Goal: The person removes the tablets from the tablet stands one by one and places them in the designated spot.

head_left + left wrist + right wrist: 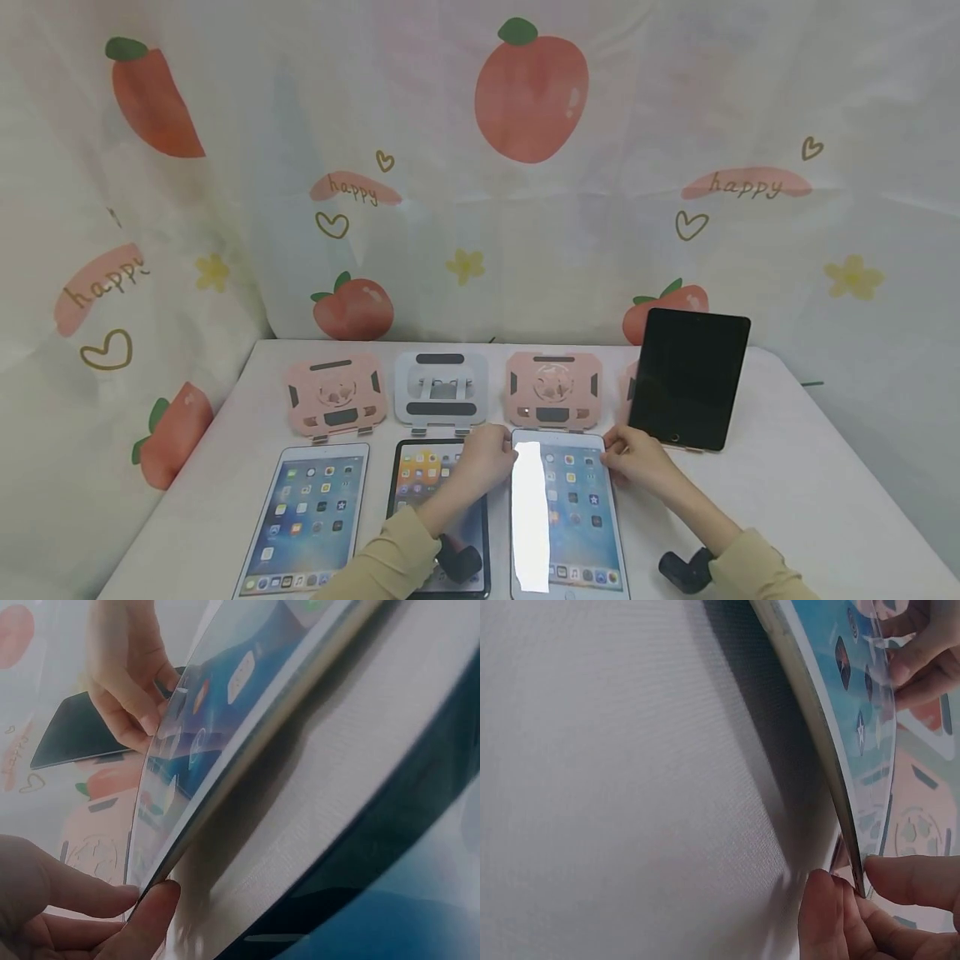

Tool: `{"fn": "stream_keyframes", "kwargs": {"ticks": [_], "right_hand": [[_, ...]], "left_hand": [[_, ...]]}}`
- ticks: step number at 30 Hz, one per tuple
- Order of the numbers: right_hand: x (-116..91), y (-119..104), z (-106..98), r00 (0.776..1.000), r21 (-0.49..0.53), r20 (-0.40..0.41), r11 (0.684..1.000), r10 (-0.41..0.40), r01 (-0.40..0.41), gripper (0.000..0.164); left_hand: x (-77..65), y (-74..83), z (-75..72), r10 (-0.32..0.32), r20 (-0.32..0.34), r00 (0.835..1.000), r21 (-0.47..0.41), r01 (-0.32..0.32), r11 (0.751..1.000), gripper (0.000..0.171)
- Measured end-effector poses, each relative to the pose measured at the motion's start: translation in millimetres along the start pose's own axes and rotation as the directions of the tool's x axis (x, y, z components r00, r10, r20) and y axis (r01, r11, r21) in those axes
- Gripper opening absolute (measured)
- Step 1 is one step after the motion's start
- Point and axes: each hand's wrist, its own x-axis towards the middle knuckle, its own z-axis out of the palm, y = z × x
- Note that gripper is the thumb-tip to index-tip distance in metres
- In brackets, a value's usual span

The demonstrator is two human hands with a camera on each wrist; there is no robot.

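Note:
Both hands pinch the far corners of a white-framed tablet (585, 500), its lit screen showing app icons and a bright glare strip. My left hand (486, 457) holds the far left corner, its thumb and a finger meeting at the edge in the left wrist view. At the far right corner my right hand (637, 457) pinches the edge, thumb on top and fingers beneath in the right wrist view. A shadowed gap shows under the tablet's long edge (821, 742). Just beyond its far edge lies a pink tablet stand (553, 392) with dark pads.
A white-framed tablet (307, 517) and a dark-framed tablet (405, 487) lie to the left, the latter partly under my left forearm. Behind them are another pink stand (337, 396) and a pale blue stand (441, 387). A black-screened tablet (690, 375) leans upright on the right.

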Motion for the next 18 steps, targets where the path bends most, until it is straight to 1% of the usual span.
{"fn": "stream_keyframes", "kwargs": {"ticks": [3, 6, 11, 16, 18], "right_hand": [[0.2, 0.0, -0.3, 1.0, -0.033, 0.0, 0.999, -0.006, 0.006, 0.019], [0.0, 0.3, 0.1, 1.0, -0.04, 0.009, 0.999, 0.003, -0.002, 0.018], [0.2, 2.1, 2.3, 0.999, -0.029, 0.031, 0.999, 0.025, -0.024, 0.018], [2.7, 5.0, 2.8, 0.999, 0.0, 0.048, 1.0, 0.026, -0.026, 0.021], [3.5, 5.6, 2.6, 0.998, 0.019, 0.054, 0.999, 0.038, -0.039, 0.023]], "left_hand": [[-1.0, 0.3, 1.3, 0.004, 0.015, 1.0, 0.004, -0.004, 1.0, 0.021], [-1.8, -0.4, 2.7, 0.007, 0.029, 1.0, 0.017, -0.008, 1.0, 0.017], [-1.5, -1.2, 3.0, 0.008, 0.046, 0.999, 0.027, -0.009, 1.0, 0.012], [-0.3, -1.3, 1.8, 0.001, 0.058, 0.998, 0.0, -0.001, 1.0, 0.014], [0.4, -1.4, 1.2, -0.003, 0.059, 0.998, -0.006, 0.003, 1.0, 0.016]]}}
